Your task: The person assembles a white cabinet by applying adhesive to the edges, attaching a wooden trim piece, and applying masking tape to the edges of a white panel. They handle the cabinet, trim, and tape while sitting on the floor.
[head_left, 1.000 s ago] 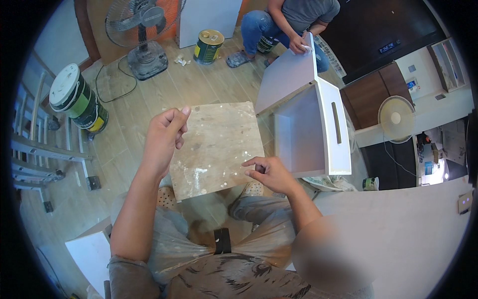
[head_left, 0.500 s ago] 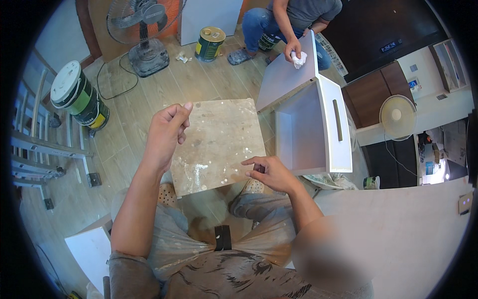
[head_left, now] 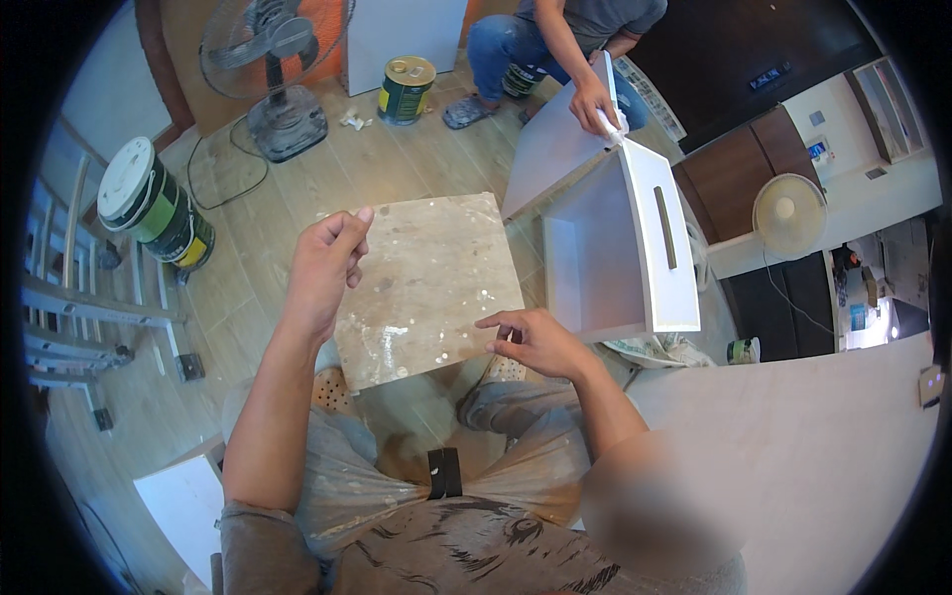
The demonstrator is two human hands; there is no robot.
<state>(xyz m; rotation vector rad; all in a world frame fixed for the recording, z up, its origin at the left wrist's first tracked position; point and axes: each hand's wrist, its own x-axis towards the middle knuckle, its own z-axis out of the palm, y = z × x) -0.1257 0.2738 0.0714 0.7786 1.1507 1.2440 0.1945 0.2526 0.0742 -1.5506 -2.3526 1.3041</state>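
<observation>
Slipping is the first danger we see here: the square board (head_left: 428, 288), pale brown and spotted with white paint, is held up in the air over our lap, and only finger pinches at two places keep it there. Our left hand (head_left: 322, 268) is closed on the far left corner, thumb on the top face and fingers curled behind the edge. Our right hand (head_left: 535, 342) grips the near right edge, with the fingertips lying on the top face and the thumb seemingly under it (we cannot see the thumb well). If one pinch becomes loose, the board could turn around the other hand and fall on our knees or on the wooden floor (head_left: 248, 258).

A second danger is the white cabinet box (head_left: 620, 253) just beside the board's right side. It is tilted, and another person's hand (head_left: 595, 104) holds its top corner; a swing of the board to the right could strike it.

The board lies between our two hands, tilted a little, its far edge pointing to the standing fan (head_left: 278, 69) and the yellow paint can (head_left: 405, 89). The green and white bucket (head_left: 159, 208) and the ladder (head_left: 79, 307) are well apart on the left.
</observation>
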